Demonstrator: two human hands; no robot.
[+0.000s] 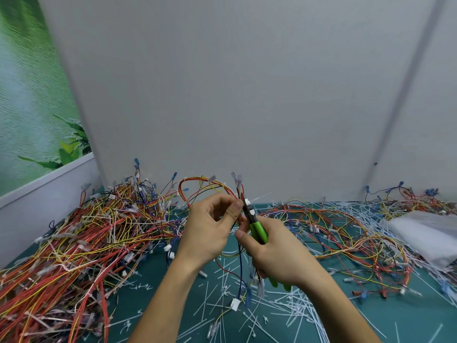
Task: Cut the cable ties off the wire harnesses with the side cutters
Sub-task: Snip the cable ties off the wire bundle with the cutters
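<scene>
**Cutter nose at a tie on the held harness**

The wire harness (239, 193) (red, yellow, black & blue leads w/ white connectors) was held up over the middle of the table. Its top looped back toward the wall & its tails hung down btw the wrists. A white cable tie (247, 201) sat on the bundle just above the left thumb, tail sticking out up-right. The side cutters (258, 232), green handles & dark nose, pointed up-left, nose against the bundle right by that tie. Whether the blades were on the tie itself couldn't be told.

The left hand (212, 224) pinched the bundle btw thumb & curled fingers, just left of the nose. The right hand (277, 251) was wrapped round the green handles, fingers curled, handle ends poking out below the palm.

Left of the hands lay a big tangled harness pile (86, 233), w/ a thinner spread of harnesses (346, 231) to the right. Cut ties (272, 313) littered the teal mat (395, 305) in front & to the right. Far right lay a clear plastic bag (425, 233), contents not readable. Grey-white wall panels (222, 95) stood behind, w/ a green leafy poster (29, 95) far left.
</scene>
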